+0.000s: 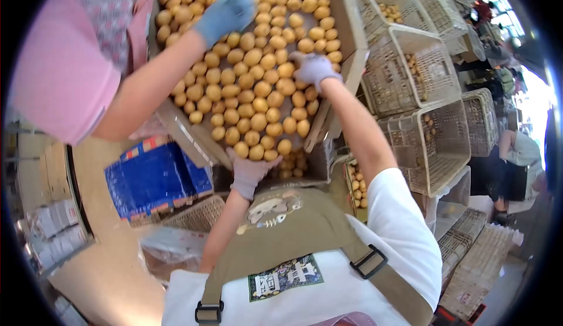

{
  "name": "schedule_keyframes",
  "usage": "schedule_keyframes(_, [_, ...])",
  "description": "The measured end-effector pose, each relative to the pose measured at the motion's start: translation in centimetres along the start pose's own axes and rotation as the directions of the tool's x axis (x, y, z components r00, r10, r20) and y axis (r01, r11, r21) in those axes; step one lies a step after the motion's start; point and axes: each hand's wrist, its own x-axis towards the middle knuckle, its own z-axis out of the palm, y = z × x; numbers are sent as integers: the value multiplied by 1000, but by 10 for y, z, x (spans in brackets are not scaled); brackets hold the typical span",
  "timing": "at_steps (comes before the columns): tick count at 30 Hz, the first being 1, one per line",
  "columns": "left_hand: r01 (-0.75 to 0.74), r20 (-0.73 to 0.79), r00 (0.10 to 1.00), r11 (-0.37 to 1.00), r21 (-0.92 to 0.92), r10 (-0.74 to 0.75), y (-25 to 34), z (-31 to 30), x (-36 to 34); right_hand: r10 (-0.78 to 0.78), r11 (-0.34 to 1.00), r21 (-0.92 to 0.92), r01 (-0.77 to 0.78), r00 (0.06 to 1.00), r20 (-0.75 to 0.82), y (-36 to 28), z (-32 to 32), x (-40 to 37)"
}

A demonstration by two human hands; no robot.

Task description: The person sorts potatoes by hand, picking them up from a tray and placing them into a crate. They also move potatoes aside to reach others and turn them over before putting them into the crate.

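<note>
Your right hand reaches in among the loose potatoes, fingers bent down at them (whether it grips one, you cannot tell from here). Your left hand is spread wide, thumb and fingers apart, at the lower edge of the walled surface that bears the potatoes. The step in hand looks like picking over by touch; a next move probably calls for a light, single grip and room kept from the co-worker's blue-gloved hand farther up. Below the edge, more potatoes lie in a bin; plastic crates stand off to your right, a blue-covered box to your left.
</note>
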Motion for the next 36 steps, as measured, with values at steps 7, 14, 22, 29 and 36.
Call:
schedule_keyframes(7, [12,89,996,1000,16,-13,1,5,-4,-4,734,351,581,520,-854,-23,-66,-104])
schedule_keyframes(14, [36,5,999,999,-17,-36,3,1,-2,162,983,161,83,-3,-987,61,-235,-128])
schedule_keyframes(22, [8,140,990,999,-40,-3,0,-11,3,9,964,229,136,843,-537,27,-68,-29])
schedule_keyframes(29, [21,-25,999,993,-119,-24,-1,2,-3,152,985,-39,-170,947,-284,10,0,36])
schedule_keyframes(36, [-257,170,961,483,837,217,-1,-17,2,-290,950,-71,304,772,-565,-52,16,31])
